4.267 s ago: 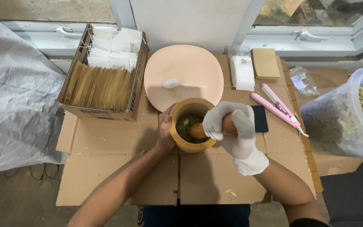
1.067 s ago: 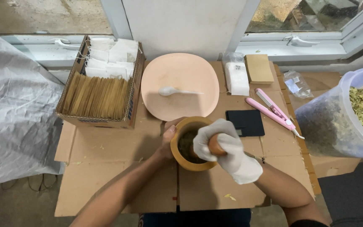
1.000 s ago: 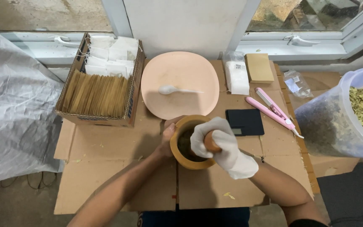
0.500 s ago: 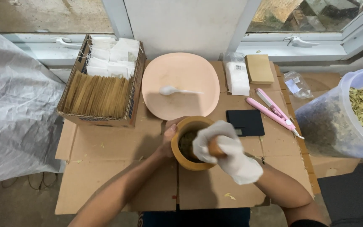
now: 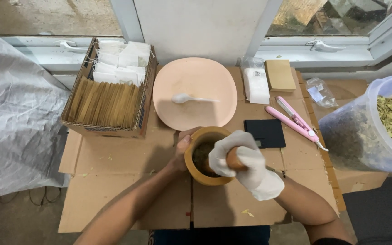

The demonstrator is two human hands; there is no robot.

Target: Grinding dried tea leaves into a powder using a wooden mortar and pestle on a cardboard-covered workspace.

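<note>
At the far left a crinkled grey plastic sheet (image 5: 14, 122) runs out of view. Beside it sits a cardboard box (image 5: 110, 131) packed with upright brown paper sleeves in front and white paper sachets behind. Your bare left hand (image 5: 181, 152) wraps around the near left wall of a round, smooth wooden mortar (image 5: 205, 174) at the centre of a flattened cardboard work surface (image 5: 114, 181); its fingers are mostly hidden behind the bowl. Dark crushed matter lies inside, too shadowed to make out. Your right hand (image 5: 241, 161), in a white glove, is closed around a wooden pestle (image 5: 233, 159), whose tip is hidden inside the mortar. Behind the mortar rests a smooth, rounded-square peach plate (image 5: 196, 81) with a white plastic spoon (image 5: 191, 98) on it. To the right lie a flat black slab (image 5: 264, 133), a pink hinged tool (image 5: 296, 121), and a translucent tub (image 5: 368, 131) of dried green leaves, cut off by the edge.
</note>
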